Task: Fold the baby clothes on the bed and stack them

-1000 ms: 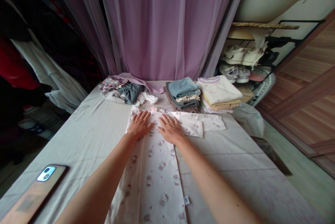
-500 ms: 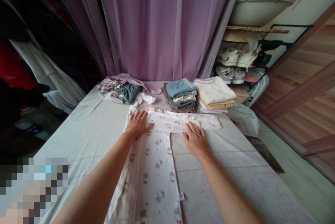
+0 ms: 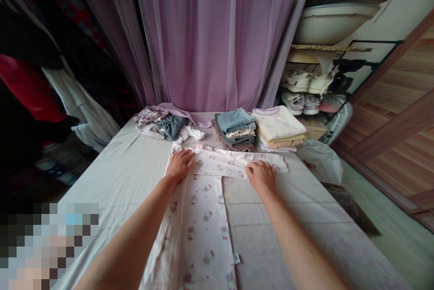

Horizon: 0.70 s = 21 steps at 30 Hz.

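Observation:
A white garment printed with small kitten figures (image 3: pixel 207 217) lies spread on the sheet, its body running toward me, with a small tag at its right edge. Its sleeve (image 3: pixel 224 165) stretches across to the right at the far end. My left hand (image 3: pixel 181 165) rests flat on the sleeve's left end, near the shoulder, with its fingers stretched out. Farther right, my right hand (image 3: pixel 261 176) has curled fingers closed on the sleeve's lower edge. The sleeve's cuff reaches past that hand.
Behind the garment are a crumpled clothes heap (image 3: pixel 166 126), a stack of folded blue and brown clothes (image 3: pixel 235 127) and a folded cream stack (image 3: pixel 281 123). A purple curtain (image 3: pixel 203 36) hangs at the back. Right of the bed stands a shoe rack (image 3: pixel 305 86).
My right hand has gone from lying open beside the sleeve to curled fingers on its edge, slightly farther right. The left hand stays on the sleeve. The view has tilted slightly.

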Each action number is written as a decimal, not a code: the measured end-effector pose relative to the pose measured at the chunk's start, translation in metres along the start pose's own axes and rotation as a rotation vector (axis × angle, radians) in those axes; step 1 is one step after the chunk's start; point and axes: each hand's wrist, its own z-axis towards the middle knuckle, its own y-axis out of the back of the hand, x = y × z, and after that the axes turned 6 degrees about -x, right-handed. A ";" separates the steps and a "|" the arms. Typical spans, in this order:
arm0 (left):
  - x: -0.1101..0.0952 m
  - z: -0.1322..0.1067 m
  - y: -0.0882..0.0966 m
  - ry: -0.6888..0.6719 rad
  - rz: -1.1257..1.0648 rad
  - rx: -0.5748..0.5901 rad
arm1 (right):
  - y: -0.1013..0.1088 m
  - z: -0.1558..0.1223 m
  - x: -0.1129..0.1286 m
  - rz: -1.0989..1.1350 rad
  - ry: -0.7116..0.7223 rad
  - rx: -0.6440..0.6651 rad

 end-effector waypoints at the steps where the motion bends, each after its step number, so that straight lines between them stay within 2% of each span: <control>1: 0.001 0.003 0.000 0.002 -0.011 0.003 | 0.002 0.001 0.001 0.009 0.035 0.001; 4: 0.002 0.012 0.004 0.015 -0.022 0.064 | 0.002 0.001 0.003 0.038 0.120 -0.020; 9: -0.002 0.023 0.017 0.073 0.014 0.130 | -0.001 0.005 0.004 -0.004 0.006 0.009; 12: -0.005 0.025 0.026 0.141 0.041 0.146 | 0.004 0.015 0.001 -0.017 0.033 0.084; 15: -0.007 0.025 0.032 0.191 0.058 0.164 | 0.012 0.022 0.000 0.009 0.087 0.076; 18: -0.009 0.027 0.034 0.210 0.056 0.195 | 0.023 0.018 0.010 0.222 0.167 0.033; 21: -0.011 0.034 0.037 0.225 -0.044 0.258 | 0.039 0.004 0.036 0.664 0.288 0.113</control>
